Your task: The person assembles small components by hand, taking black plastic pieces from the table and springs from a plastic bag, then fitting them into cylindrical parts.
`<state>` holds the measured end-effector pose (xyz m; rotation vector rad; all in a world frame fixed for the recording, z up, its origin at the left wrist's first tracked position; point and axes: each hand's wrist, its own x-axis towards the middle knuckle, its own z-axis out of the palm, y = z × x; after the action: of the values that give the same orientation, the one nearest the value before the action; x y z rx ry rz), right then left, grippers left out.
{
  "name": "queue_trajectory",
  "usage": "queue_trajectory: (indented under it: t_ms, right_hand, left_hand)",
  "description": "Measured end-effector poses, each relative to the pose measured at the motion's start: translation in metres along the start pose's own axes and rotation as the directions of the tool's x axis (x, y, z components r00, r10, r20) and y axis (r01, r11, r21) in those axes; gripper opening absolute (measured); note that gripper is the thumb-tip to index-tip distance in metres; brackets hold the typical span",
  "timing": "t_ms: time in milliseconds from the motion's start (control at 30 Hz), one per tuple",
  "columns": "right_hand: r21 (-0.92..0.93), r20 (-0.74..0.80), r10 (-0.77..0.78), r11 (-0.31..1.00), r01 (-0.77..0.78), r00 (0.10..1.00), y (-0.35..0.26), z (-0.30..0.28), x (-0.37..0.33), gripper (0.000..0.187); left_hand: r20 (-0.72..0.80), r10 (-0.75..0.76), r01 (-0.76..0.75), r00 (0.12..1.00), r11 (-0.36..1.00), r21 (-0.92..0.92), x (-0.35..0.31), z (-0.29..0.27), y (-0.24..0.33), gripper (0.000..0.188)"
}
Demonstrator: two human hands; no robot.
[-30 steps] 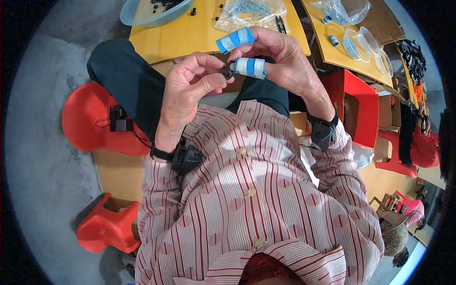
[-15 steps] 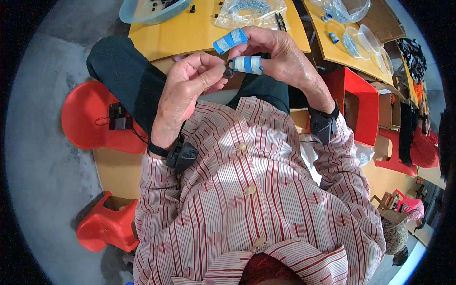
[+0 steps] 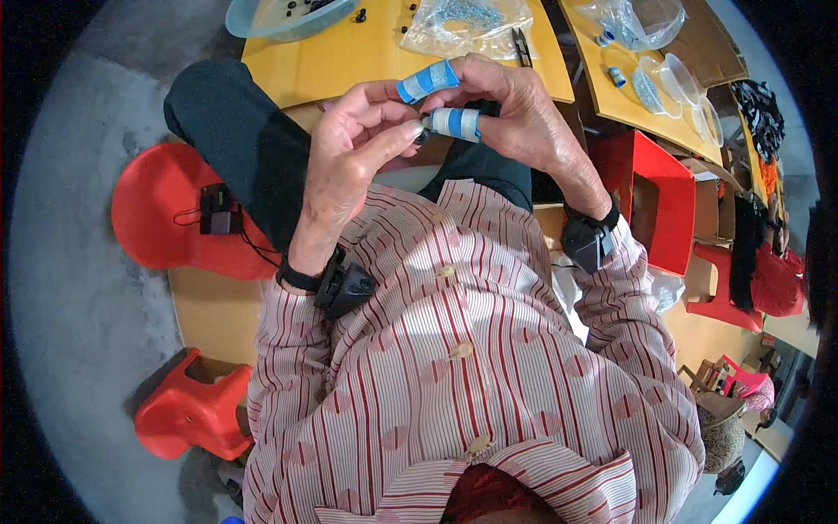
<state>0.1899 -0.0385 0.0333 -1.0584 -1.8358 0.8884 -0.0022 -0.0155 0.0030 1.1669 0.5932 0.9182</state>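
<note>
My left hand (image 3: pixel 358 148) and my right hand (image 3: pixel 515 113) meet in front of me, just off the near edge of the yellow table. Blue-and-white tape (image 3: pixel 428 81) wraps the index finger and thumb of the right hand. Between the fingertips of both hands sits a small black round part (image 3: pixel 422 137), mostly covered by the fingers. The left thumb and fingers pinch it from one side, and the taped right thumb presses at its other side. Its exact kind is too small to make out.
On the yellow table (image 3: pixel 349 70) are a clear basin (image 3: pixel 297 24) with black pieces, a plastic bag (image 3: pixel 467 26) of small metal pieces and black snips (image 3: pixel 522 48). A second table (image 3: pixel 628 96) at right bears clear tubs. Red stools (image 3: pixel 188 410) stand left; a red bin (image 3: pixel 668 205) stands right.
The left hand has moved slightly up and right, closer to the right hand, its fingers now against the taped right index finger. The black part is turned and more covered.
</note>
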Motion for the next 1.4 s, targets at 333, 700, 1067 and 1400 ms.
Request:
queue_trajectory:
  t_ms: [333, 700, 1067, 1400]
  right_hand:
    - [-0.454, -0.030, -0.246, 0.867, 0.206, 0.969, -0.003, 0.009, -0.006, 0.032]
    - [-0.600, -0.002, -0.432, 0.722, 0.345, 0.902, 0.003, 0.021, -0.010, 0.060]
    - [-0.562, -0.089, -0.378, 0.783, 0.267, 0.921, 0.003, 0.020, -0.010, 0.064]
    - [-0.629, -0.017, -0.394, 0.718, 0.296, 0.919, 0.011, 0.022, -0.011, 0.077]
  left_hand:
    - [-0.089, 0.054, -0.057, 0.995, 0.998, -0.037, 0.000, 0.008, -0.001, 0.029]
    - [-0.188, 0.006, -0.022, 0.982, 0.996, -0.081, 0.002, 0.008, -0.007, 0.024]
    - [-0.128, -0.157, 0.136, 0.979, 0.977, -0.163, 0.002, -0.003, -0.002, 0.022]
    - [-0.084, -0.045, 0.040, 0.995, 0.997, -0.065, 0.004, 0.003, -0.007, 0.026]
